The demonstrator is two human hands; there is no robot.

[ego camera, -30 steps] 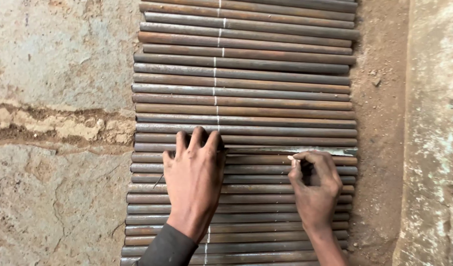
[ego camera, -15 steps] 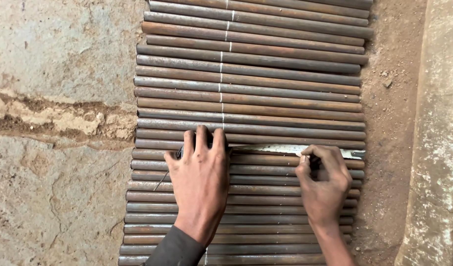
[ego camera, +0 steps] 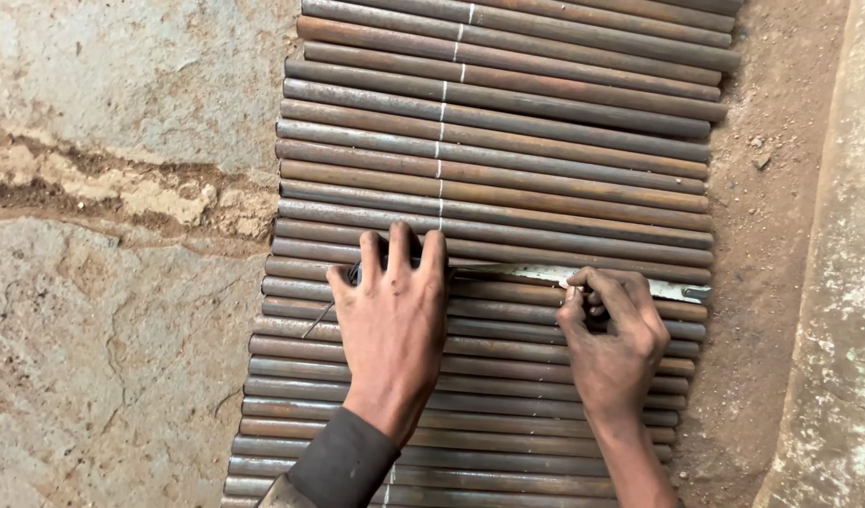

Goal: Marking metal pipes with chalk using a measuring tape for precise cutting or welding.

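Head view: a row of rusty steel pipes [ego camera: 507, 169] lies side by side on the ground, running crosswise to the person's arms, from beyond the fingertips back to under the wrists. Across the pipes, chalk marks [ego camera: 442, 141] form a broken white line that starts just beyond the left fingertips.

The left hand [ego camera: 395, 325] lies flat, palm down, fingers together and stretched out, pressing on the pipes and on one end of a thin flat metal ruler [ego camera: 545, 273]. The ruler lies lengthwise along a pipe, reaching from under the left fingers to just past the right hand.

The right hand [ego camera: 616, 339] is curled, its thumb and forefinger pinched together at the ruler's edge. They seem to hold a small marking piece, but it is too small to tell what it is. The two hands are apart, with a stretch of bare ruler between them.

The pipes look heavy, stiff and round, so they would probably roll if pushed sideways; flat pressure from above, as the left hand gives, suits them best. The ruler looks light, thin and springy, apt to slide on the curved metal, so it likely needs holding down near both ends.

A thin dark wire [ego camera: 321, 315] pokes out beside the left thumb. Cracked concrete [ego camera: 122, 282] lies to the left of the left hand, loose dirt [ego camera: 771, 188] to the right of the right hand.
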